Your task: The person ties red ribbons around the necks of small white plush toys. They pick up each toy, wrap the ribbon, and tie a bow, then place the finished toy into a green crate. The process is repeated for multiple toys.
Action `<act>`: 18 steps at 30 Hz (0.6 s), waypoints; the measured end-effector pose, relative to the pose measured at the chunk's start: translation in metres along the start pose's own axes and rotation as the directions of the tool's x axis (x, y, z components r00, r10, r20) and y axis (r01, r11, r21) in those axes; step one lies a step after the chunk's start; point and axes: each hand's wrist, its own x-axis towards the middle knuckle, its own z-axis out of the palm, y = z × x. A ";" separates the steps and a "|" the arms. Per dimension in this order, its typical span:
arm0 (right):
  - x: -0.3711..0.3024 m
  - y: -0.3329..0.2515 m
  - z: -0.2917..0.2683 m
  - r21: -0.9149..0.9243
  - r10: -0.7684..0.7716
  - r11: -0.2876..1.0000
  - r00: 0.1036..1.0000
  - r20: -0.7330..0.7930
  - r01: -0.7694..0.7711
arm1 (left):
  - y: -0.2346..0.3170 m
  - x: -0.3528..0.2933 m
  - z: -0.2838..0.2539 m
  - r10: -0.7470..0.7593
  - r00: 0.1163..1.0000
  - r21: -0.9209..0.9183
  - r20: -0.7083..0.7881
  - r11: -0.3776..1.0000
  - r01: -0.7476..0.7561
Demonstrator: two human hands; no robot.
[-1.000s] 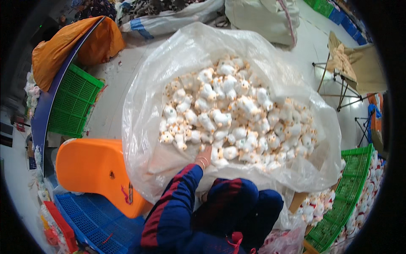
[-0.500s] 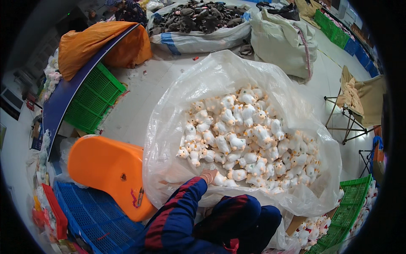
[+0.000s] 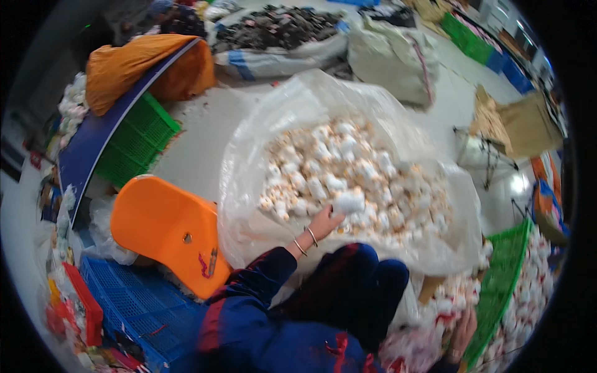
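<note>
My left hand (image 3: pixel 324 224), with bangles at the wrist, is closed on a white plush toy (image 3: pixel 349 202) above the near edge of a heap of like toys. This heap of small white plush toys with orange-tan spots (image 3: pixel 298 181) lies in a large clear plastic bag (image 3: pixel 242 146) spread wide in front of me. At the lower right my right hand (image 3: pixel 463 331) is over white and red plush toys (image 3: pixel 457 291), beside a green crate (image 3: pixel 501 283). Blur keeps me from making out its fingers or anything in them.
An orange plastic chair (image 3: pixel 158 217) stands at left with a small tool on it, above a blue crate (image 3: pixel 134 298). Behind the bag are a sack of dark grey plush pieces (image 3: pixel 280 28) and a full white sack (image 3: pixel 392 62). A folding chair (image 3: pixel 522 127) stands right.
My left hand has lifted a white plush toy from the heap's near edge and moved up and right. My right hand has come into view at the lower right. The view has shifted.
</note>
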 end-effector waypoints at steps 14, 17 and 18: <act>-0.009 -0.128 0.145 0.244 -0.223 0.966 0.756 0.616 0.086 | 0.142 -0.194 0.040 -0.137 0.913 -0.584 0.383 0.730 0.355; -0.034 -0.102 0.184 0.238 -0.292 0.955 0.671 0.681 0.174 | 0.125 -0.190 0.050 -0.204 0.881 -0.355 0.428 0.858 0.371; -0.041 -0.087 0.201 0.255 -0.352 0.936 0.684 0.639 0.243 | 0.120 -0.187 0.050 -0.196 0.842 -0.251 0.502 0.899 0.359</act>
